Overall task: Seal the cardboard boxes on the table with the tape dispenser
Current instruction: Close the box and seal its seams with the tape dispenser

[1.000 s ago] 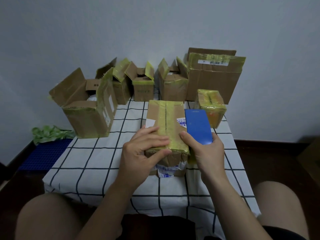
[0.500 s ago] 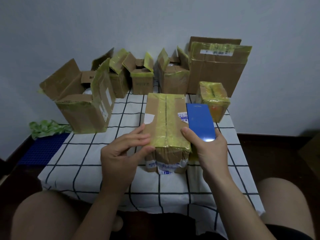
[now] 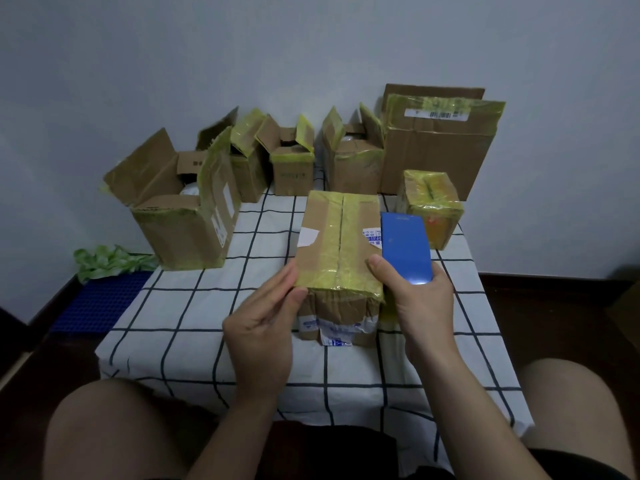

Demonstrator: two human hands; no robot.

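Observation:
A closed cardboard box (image 3: pixel 337 237) with yellow tape along its top seam stands in the middle of the table. My right hand (image 3: pixel 420 306) grips the blue tape dispenser (image 3: pixel 406 249) against the box's right side, thumb on the box's near right corner. My left hand (image 3: pixel 266 320) touches the box's near left corner with fingers straight and thumb on the front edge. A small box (image 3: pixel 431 202) wrapped in yellow tape sits behind the dispenser.
Several open cardboard boxes line the back: a large one (image 3: pixel 180 216) at left, three smaller (image 3: pixel 292 168) in the middle, a tall one (image 3: pixel 440 143) against the wall. The checked tablecloth (image 3: pixel 194 306) covers the table. Green stuff (image 3: pixel 107 261) lies on a blue mat at left.
My left hand slid off the box's top to its near left corner. The right hand and dispenser stayed beside the box. The camera tilted slightly.

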